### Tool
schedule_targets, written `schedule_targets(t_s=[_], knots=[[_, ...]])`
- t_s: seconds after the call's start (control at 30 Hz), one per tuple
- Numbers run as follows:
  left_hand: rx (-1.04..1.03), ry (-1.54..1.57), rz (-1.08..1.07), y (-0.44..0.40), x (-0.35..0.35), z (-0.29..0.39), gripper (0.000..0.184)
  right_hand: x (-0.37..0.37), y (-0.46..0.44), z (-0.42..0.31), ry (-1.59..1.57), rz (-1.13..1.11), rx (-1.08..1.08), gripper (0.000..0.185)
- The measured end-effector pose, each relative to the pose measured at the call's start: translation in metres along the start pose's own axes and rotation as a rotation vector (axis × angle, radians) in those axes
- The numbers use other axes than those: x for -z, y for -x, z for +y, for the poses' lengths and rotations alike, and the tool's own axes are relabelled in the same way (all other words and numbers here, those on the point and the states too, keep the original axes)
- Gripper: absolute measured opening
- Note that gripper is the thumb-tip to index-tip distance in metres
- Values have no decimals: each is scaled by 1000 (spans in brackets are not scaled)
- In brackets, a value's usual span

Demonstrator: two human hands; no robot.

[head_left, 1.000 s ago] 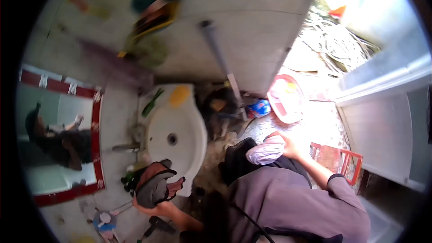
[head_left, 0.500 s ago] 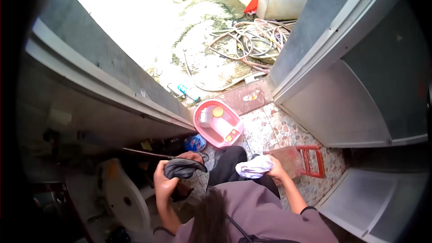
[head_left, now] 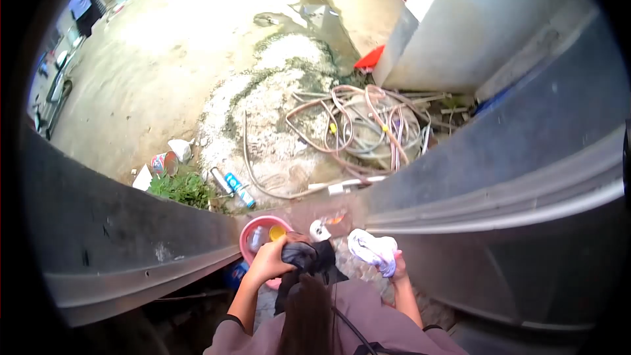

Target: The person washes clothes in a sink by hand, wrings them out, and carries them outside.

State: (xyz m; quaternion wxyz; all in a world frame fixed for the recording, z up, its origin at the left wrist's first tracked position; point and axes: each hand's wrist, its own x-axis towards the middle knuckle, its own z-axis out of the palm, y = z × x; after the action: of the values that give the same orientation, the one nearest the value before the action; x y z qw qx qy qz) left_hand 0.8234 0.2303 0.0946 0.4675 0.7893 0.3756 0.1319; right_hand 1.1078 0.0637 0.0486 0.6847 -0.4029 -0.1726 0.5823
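My left hand point(head_left: 268, 261) is closed on a bunched dark cloth point(head_left: 298, 254), held in front of my body. In my right hand point(head_left: 399, 269) is a bunched white cloth point(head_left: 372, 248) with pale purple tints, gripped at its lower right end. The exact kind of either cloth cannot be made out. A pink basin point(head_left: 244, 235) stands on the floor below and beyond my left hand, which hides part of it. Inside the basin are a yellow round item point(head_left: 277, 231) and a clear container point(head_left: 257, 239).
Grey door panels flank me, left point(head_left: 151, 250) and right point(head_left: 499, 164). Beyond the threshold lie a tangled hose point(head_left: 378, 128), a blue can point(head_left: 239, 189), green weeds point(head_left: 181, 187) and a red object point(head_left: 370, 58). A person point(head_left: 83, 8) is at the far left.
My view has moved forward into the doorway and tilted up, showing more of the yard. Both cloths stay in my hands. The basin is now close beside my left hand.
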Motion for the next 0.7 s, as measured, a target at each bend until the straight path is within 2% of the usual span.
schedule_targets(t_s=[0.03, 0.07, 0.13, 0.23, 0.27, 0.3, 0.37, 0.4, 0.43, 0.5, 0.53, 0.6, 0.67, 0.7], knots=[[11, -41, -69, -24, 13, 10, 51, 15, -35, -12, 200, -1, 25, 62], [21, 19, -140, -48, 25, 20, 50, -4, -67, -42, 374, 90, -74, 48], [3, 134, -185, -83, 43, 19, 47, 8, -138, -61, 543, 66, -12, 38], [53, 169, 31, -108, 65, 19, 39, 3, -217, -88, 543, 161, 13, 36], [149, 211, 40, -112, 78, 19, 41, 3, -235, -93, 587, 172, 66, 36], [162, 181, 120, -118, 86, 8, 42, 11, -256, -94, 642, 197, 131, 35], [256, 135, 313, -127, 101, -10, 41, 24, -295, -91, 980, 313, 313, 32], [407, 213, 352, -132, 117, -7, 39, 24, -313, -93, 1190, 392, 322, 32], [464, 188, 445, -137, 128, -13, 37, 20, -332, -91, 1224, 485, 250, 32], [546, 155, 574, -144, 145, -34, 35, 23, -379, -79, 1313, 565, 289, 32], [595, 162, 613, -148, 153, -52, 34, 16, -407, -70, 1263, 584, 417, 32], [654, 172, 679, -159, 173, -81, 33, 11, -468, -62, 1310, 613, 262, 32], [674, 48, 803, -178, 195, -108, 32, 26, -558, -42, 954, 424, 181, 31], [741, 61, 938, -190, 202, -125, 32, 31, -615, -19, 764, 414, 240, 30]])
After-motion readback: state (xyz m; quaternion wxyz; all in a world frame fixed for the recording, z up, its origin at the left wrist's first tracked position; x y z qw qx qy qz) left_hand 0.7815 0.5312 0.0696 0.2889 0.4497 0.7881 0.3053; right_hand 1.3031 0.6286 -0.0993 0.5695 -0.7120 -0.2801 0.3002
